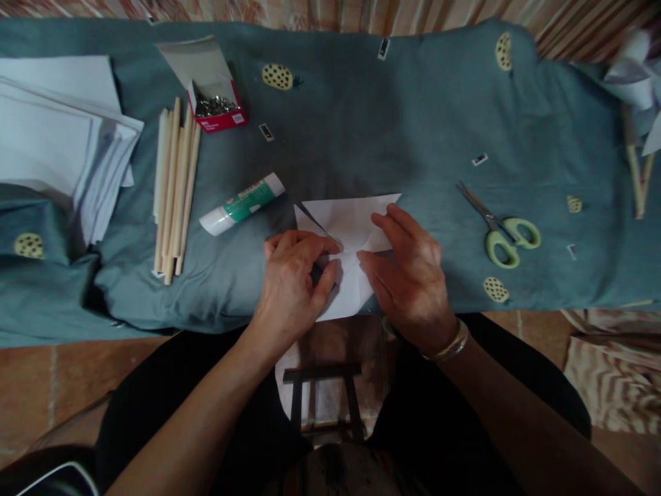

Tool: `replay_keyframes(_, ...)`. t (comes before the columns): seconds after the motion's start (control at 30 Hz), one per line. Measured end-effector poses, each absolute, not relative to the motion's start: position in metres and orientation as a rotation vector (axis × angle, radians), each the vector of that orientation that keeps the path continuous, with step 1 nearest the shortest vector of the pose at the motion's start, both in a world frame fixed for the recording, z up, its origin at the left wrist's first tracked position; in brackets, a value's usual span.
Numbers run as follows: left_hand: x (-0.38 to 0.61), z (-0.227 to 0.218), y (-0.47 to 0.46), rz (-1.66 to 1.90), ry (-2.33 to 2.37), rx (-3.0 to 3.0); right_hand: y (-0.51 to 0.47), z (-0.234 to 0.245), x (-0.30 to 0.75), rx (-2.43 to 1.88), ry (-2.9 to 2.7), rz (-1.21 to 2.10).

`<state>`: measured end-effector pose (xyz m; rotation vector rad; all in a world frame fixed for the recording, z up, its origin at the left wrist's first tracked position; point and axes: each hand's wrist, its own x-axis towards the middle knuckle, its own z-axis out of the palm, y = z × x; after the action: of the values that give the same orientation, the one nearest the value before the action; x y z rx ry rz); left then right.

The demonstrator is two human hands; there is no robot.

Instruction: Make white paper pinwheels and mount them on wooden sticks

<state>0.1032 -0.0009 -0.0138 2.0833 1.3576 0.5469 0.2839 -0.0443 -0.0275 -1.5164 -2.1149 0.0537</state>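
Note:
A small white sheet of paper [348, 210] with slits running in from its corners lies at the table's front edge. Curled over its left part, my left hand [297, 269] has index fingertip and thumb close together at the paper's middle. My right hand [413, 275] rests at its right side, fingers apart, thumb near the centre and index finger by the upper right edge. Fingers cover parts of the paper. Left of it lies a glue stick [242, 204], white with a green label. Scissors [498, 227] with light green handles lie to the right, blades slightly apart.
Several wooden sticks [177, 193] lie at the left beside an opened red and white box [219, 120] of small metal pieces. White sheets [46, 138] are stacked at far left. White paper on sticks [637, 151] shows at the far right. A green cloth [351, 138] covers the table.

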Motion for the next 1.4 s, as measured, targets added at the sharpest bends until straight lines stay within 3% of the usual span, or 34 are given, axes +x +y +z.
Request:
replay_keyframes(0.67, 0.082, -0.004, 0.024, 0.842, 1.592, 2.077, -0.053, -0.03, 0.276, -1.555, -2.174, 0.012)
replay_keyframes(1.4, 0.116, -0.011, 0.018, 0.962, 1.244, 2.293, -0.055, -0.03, 0.279, -1.564, -2.174, 0.029)
